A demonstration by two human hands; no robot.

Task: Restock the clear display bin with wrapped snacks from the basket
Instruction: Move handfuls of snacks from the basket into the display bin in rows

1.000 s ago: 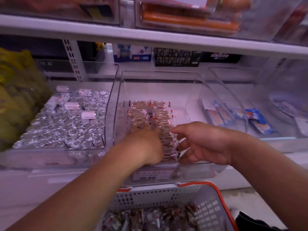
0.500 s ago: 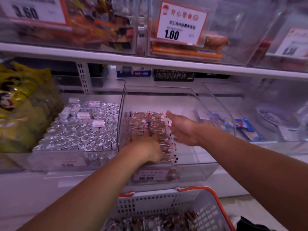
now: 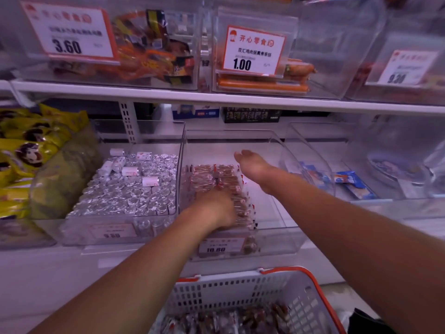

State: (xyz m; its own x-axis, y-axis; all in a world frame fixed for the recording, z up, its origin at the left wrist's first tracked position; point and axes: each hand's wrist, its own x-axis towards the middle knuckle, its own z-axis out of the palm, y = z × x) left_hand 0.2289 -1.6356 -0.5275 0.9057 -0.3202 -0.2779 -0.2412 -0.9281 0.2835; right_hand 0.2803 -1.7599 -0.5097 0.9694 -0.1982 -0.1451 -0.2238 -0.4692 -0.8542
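"3.60" price card (image 3: 68, 34), "1.00" card (image 3: 252, 51), upper bins; "10.80" tag (image 3: 222, 245) on clear display bin (image 3: 277, 237).

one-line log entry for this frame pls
left hand: resting on wrapped snacks | right hand: open, empty, over clear display bin | bin right half bare | basket: snacks left

Left hand (image 3: 214, 208) rests on wrapped snacks (image 3: 216, 179) in clear bin (image 3: 277, 247); right hand (image 3: 252, 168) flat beside rows.
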